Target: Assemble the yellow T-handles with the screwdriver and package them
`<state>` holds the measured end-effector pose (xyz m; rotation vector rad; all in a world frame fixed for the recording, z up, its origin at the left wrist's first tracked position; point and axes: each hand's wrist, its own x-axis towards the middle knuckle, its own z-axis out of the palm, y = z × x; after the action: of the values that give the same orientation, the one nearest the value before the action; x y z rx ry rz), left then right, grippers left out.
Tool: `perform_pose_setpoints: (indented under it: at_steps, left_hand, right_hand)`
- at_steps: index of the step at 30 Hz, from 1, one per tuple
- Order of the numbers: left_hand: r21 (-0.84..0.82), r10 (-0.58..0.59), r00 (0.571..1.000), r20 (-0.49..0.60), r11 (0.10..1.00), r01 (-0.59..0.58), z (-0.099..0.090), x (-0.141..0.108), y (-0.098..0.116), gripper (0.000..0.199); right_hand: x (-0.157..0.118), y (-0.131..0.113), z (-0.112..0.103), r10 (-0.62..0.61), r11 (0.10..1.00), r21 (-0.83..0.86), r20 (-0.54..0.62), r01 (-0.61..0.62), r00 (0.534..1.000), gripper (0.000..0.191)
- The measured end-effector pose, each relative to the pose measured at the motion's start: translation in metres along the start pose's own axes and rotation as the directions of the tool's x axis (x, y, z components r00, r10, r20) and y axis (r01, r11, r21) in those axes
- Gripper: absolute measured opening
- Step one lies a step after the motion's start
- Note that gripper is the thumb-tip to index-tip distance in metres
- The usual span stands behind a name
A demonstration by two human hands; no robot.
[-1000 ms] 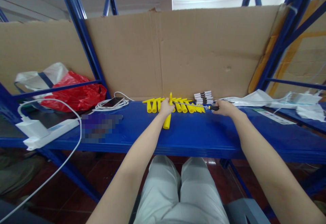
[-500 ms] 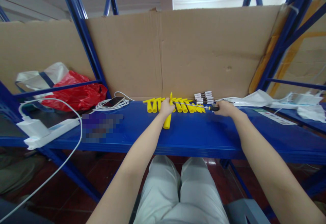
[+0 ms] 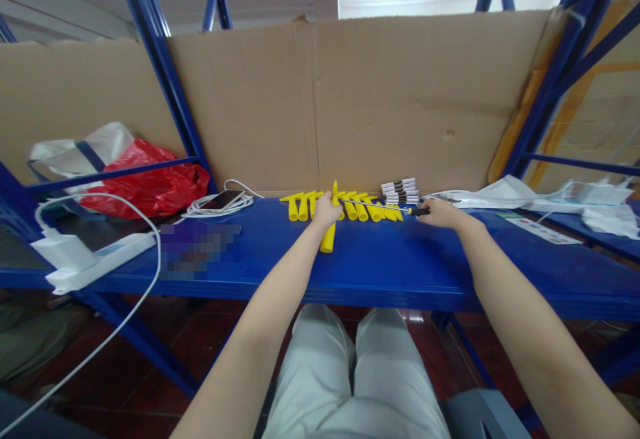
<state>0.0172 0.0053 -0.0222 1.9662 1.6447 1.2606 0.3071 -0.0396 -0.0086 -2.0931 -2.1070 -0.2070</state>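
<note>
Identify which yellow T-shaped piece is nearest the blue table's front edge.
The yellow T-shaped piece in the left hand; its handle juts frontward past the row of other yellow pieces.

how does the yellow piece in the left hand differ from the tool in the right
The yellow piece is thick and plain yellow; the tool has a thin shaft and dark handle. The yellow piece runs roughly front to back; the tool points roughly sideways. Both are held, in the left hand and right hand respectively.

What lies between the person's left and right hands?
In the head view, a slim metal shaft runs between the left hand and right hand; several yellow pieces lie along that stretch on the blue shelf.
</note>
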Motion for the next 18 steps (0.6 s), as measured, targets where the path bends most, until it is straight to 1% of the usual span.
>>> perform_pose_setpoints:
  at_steps: [4,11,18]
  left_hand:
    - [-0.01,-0.012,1.0,0.007,1.0,0.012,-0.0008,-0.0016,0.0025,0.024]
    - [0.019,-0.009,1.0,0.012,1.0,0.009,-0.0018,-0.0023,0.0039,0.023]
    - [0.009,-0.014,1.0,0.022,1.0,0.014,-0.0023,-0.0033,0.0046,0.023]
  right_hand:
    - [0.0003,0.0012,-0.0009,0.005,0.998,-0.069,-0.046,-0.008,0.999,0.02]
    - [-0.0014,0.0003,-0.0006,0.026,0.993,-0.117,-0.065,-0.034,0.998,0.019]
    - [-0.0055,-0.004,-0.0037,0.063,0.992,-0.103,-0.086,-0.072,0.994,0.029]
